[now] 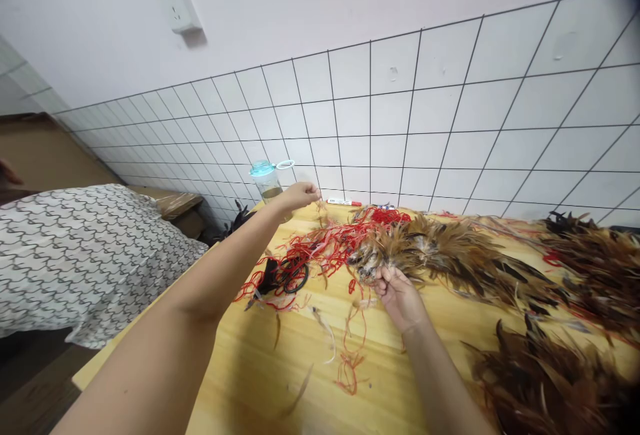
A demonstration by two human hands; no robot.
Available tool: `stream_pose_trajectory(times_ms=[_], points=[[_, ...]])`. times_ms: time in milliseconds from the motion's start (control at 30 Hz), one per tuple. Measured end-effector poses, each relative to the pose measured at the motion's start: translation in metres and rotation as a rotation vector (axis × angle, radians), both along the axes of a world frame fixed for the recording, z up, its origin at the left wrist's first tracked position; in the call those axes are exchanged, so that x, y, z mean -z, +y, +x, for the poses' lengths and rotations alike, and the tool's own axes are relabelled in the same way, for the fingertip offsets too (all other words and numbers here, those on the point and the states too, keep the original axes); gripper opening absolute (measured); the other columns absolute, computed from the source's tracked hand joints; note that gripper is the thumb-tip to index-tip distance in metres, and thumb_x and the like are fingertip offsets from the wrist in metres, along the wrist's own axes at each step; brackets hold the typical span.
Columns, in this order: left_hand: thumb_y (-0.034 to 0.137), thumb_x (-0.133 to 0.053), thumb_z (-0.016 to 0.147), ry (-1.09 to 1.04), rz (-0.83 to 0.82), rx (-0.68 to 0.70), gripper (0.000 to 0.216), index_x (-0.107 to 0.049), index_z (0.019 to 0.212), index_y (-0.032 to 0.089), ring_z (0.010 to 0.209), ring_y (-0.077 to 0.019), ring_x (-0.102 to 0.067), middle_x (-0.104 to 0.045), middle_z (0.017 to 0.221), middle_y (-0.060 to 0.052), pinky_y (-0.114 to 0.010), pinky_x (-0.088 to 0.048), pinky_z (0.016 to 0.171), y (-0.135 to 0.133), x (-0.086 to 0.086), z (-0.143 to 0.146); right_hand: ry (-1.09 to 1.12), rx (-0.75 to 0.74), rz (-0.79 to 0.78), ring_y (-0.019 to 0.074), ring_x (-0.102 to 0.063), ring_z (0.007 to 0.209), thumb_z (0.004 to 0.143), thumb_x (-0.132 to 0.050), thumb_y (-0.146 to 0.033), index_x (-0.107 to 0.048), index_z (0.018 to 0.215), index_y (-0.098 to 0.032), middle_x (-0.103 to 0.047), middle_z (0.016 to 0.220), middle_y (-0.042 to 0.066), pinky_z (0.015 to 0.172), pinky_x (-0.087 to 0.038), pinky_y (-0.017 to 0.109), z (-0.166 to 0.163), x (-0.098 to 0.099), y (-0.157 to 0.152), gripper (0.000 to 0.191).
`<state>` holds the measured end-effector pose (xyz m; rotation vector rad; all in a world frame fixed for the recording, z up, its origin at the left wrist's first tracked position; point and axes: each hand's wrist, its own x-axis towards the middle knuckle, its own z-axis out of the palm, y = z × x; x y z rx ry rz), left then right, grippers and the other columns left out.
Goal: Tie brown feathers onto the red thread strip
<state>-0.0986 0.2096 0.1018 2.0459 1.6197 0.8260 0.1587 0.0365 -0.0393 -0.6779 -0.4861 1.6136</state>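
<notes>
My left hand is stretched far out over the back of the wooden table, fingers pinched together on a thin strand I cannot make out clearly. It hovers by a tangle of red string. My right hand is closed on the end of a bundle of brown feathers that runs off to the right across the table.
A clear bottle with a teal lid stands behind my left hand. A black ring lies in the red string. More brown feathers pile at the right. A person in a patterned shirt sits at the left. A red marker lies by the tiled wall.
</notes>
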Motion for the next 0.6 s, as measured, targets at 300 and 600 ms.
stream_pose_trajectory(times_ms=[300,600], points=[[0.020,-0.058,0.077,0.407,0.069,0.099,0.023,-0.071,0.095,0.023,0.098,-0.0209,-0.059,-0.065,0.102,-0.007,-0.030,-0.043,0.088,0.049,0.056,0.084,0.025,0.017,-0.057,0.0068,-0.042,0.056,0.056,-0.086,-0.026,-0.060,0.063,-0.017,-0.059,0.068,-0.001,0.050,-0.034,0.021,-0.003,-0.003,-0.003,0.029],[0.016,-0.057,0.077,0.498,0.083,0.127,0.021,-0.070,0.092,0.022,0.105,-0.0253,-0.054,-0.061,0.099,-0.011,-0.035,-0.041,0.090,0.080,0.106,0.114,-0.007,-0.035,-0.063,0.0074,-0.039,0.056,0.061,-0.084,-0.030,-0.060,0.060,-0.017,-0.057,0.068,0.000,0.051,-0.033,0.022,-0.011,-0.005,-0.005,0.026]])
